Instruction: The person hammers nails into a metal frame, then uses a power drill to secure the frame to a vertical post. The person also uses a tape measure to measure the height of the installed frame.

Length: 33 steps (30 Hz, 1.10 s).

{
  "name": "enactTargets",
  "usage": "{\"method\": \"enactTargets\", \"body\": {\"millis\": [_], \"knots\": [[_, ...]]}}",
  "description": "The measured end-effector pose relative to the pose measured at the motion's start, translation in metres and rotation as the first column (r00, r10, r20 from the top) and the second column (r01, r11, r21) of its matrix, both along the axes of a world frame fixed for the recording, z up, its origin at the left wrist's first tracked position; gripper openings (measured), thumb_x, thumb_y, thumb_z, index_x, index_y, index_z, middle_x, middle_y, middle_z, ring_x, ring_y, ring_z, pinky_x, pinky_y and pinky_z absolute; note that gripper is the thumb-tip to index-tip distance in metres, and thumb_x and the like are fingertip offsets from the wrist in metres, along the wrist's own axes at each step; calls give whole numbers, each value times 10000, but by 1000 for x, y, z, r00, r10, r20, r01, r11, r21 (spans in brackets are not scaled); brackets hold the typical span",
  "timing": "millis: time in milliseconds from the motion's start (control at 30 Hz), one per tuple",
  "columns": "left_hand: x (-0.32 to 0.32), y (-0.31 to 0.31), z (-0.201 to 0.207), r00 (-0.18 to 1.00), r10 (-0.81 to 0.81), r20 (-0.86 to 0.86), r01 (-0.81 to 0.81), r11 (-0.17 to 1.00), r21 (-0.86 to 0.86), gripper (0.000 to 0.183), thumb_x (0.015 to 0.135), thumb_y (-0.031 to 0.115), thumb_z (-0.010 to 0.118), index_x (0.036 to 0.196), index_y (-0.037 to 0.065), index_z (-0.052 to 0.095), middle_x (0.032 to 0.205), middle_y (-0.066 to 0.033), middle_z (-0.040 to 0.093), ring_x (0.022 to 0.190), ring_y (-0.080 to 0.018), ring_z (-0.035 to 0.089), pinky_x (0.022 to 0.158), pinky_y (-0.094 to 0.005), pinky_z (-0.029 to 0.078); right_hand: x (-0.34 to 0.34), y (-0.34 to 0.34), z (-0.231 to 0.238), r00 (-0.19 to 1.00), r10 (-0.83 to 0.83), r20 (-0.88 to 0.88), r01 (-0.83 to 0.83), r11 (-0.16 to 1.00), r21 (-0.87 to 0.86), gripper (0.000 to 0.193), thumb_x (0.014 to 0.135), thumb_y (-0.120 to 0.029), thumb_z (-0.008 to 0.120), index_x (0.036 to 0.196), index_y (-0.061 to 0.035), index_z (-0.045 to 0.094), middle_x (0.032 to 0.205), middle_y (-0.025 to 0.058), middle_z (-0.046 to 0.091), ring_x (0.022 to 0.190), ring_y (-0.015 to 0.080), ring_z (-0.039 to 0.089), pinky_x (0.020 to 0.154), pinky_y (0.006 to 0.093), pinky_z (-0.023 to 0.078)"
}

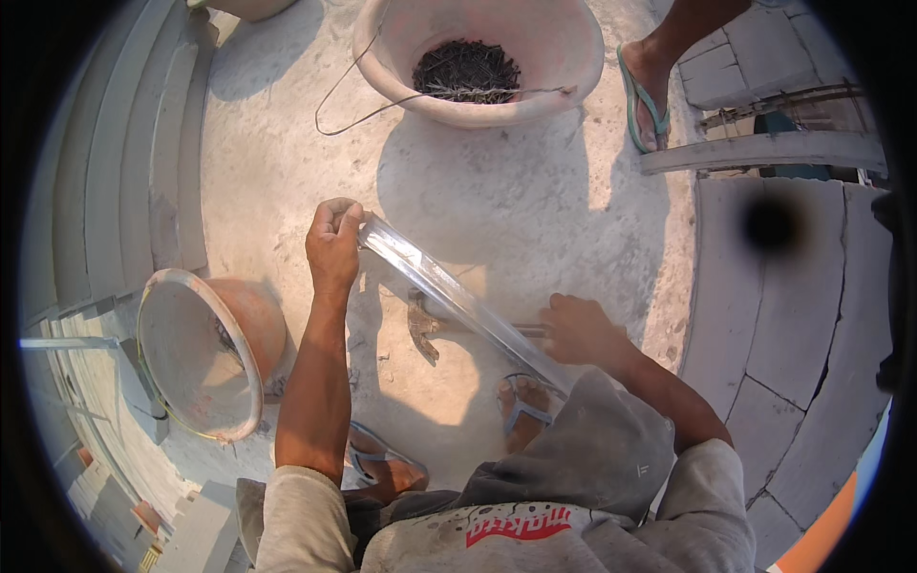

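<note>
My left hand (334, 245) is closed on the upper end of a long, shiny metal channel (435, 279). The channel slants down to the right and its lower end reaches my right knee. My right hand (579, 329) is wrapped round the handle of a claw hammer (422, 327). The hammer lies roughly level, its head to the left, and the handle passes behind the channel. Between head and hand, part of the handle is hidden by the channel.
A large pinkish tub (478, 113) with a wire handle holds a heap of dark, nail-like pieces (466, 72). At left, a smaller bucket (258, 320) lies tipped. A person's foot in a green flip-flop (648, 95) stands at upper right. Grey blocks (793, 296) line the right side.
</note>
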<state>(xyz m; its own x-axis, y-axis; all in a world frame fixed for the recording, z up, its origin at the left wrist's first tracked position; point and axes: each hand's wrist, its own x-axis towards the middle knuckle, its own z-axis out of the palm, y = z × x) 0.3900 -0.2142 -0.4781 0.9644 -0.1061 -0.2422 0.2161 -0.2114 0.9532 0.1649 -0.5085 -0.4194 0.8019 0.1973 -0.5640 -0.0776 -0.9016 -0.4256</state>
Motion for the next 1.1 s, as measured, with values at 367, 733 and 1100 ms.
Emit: {"method": "enactTargets", "body": {"millis": [367, 733, 1100], "knots": [[-36, -17, -12, 981, 7, -194, -58, 964, -259, 224, 954, 211, 627, 1068, 25, 575, 974, -107, 689, 888, -158, 652, 829, -296, 519, -23, -19, -19, 634, -681, 366, 698, 708, 110, 184, 697, -121, 681, 796, 5, 590, 836, 187, 556, 735, 363, 593, 673, 442, 489], [-40, -23, -16, 980, 149, -133, -143, 988, 51, 183, 920, 156, 636, 1005, -6, 645, 904, -59, 663, 838, -119, 593, 778, -262, 468, -30, 5, -41, 753, -290, 590, 398, 916, -58, 656, 814, -322, 727, 1359, -75, 458, 1174, 218, 530, 1067, 375, 559, 859, 465, 478], [-42, -60, -7, 993, 50, -108, -51, 999, -6, 242, 881, 190, 689, 1030, -1, 682, 913, -63, 687, 842, -119, 618, 772, -253, 479, -56, 21, -29, 932, -362, -3, 362, 932, 3, 671, 918, -359, 595, 1507, -209, 312, 996, 185, 588, 874, 364, 636, 765, 467, 518]]}}
